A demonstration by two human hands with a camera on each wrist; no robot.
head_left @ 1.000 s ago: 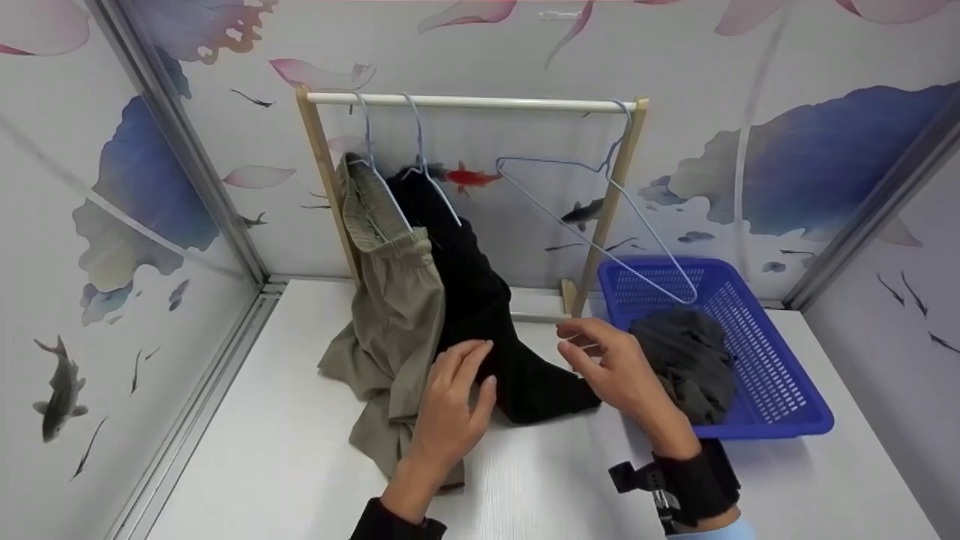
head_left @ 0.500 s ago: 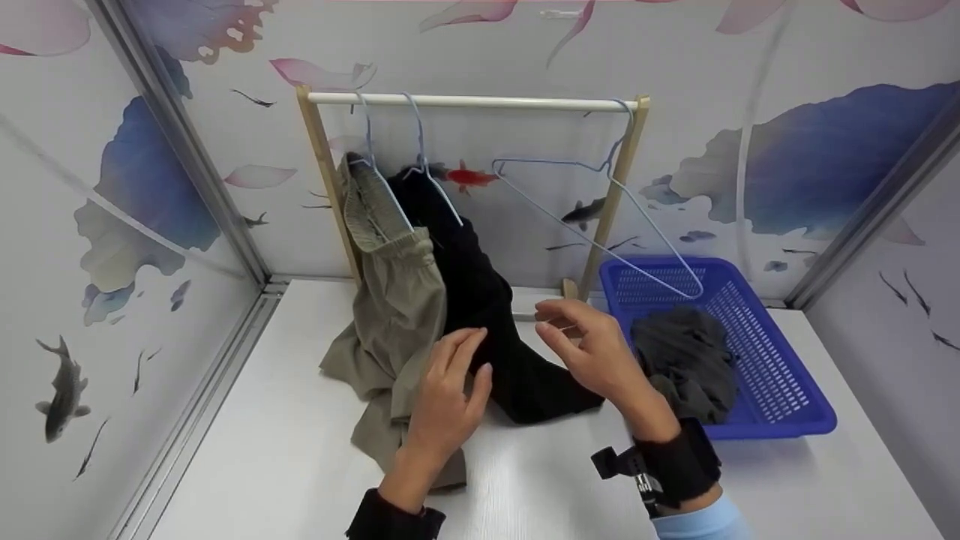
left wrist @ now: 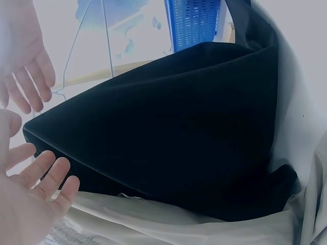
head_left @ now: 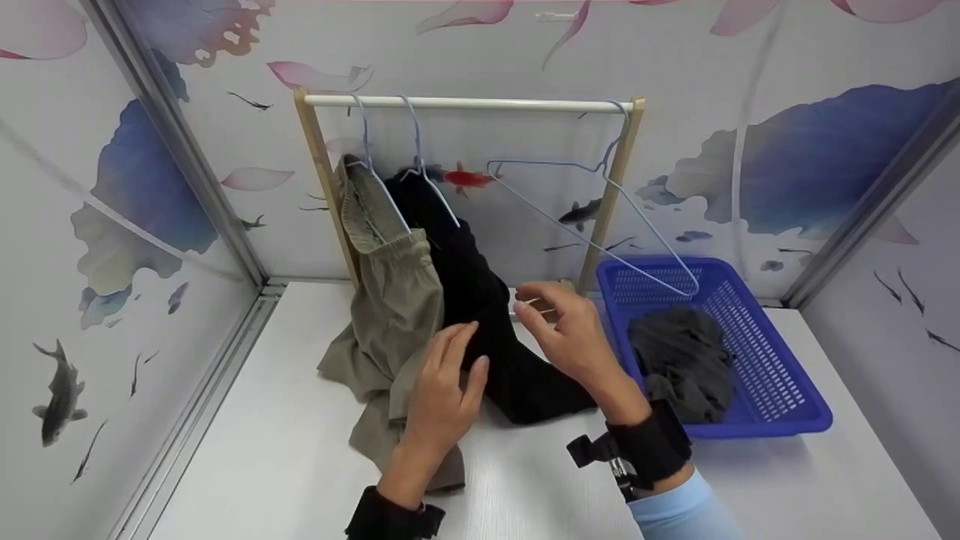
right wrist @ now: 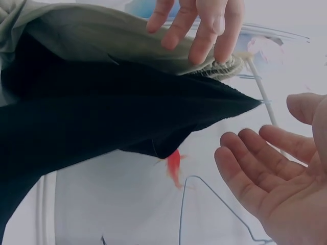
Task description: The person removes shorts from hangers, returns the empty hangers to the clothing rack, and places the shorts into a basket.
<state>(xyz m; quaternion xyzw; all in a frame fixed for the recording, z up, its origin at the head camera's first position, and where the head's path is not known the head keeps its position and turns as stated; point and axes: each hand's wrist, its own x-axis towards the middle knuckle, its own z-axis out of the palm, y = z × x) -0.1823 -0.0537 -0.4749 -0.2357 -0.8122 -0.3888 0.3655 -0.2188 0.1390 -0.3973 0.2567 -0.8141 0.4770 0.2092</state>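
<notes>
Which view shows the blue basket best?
Head: nearly all of the blue basket is in frame, including its perforated sides and the dark grey garment inside. Left wrist catches only a cropped piece at the top edge; right wrist shows none.

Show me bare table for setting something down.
Bare: the table left of the khaki garment, a patch in front of the black garment, and the stretch before the blue basket. Crowded: before the left half of the rack, where both garments drape.
</notes>
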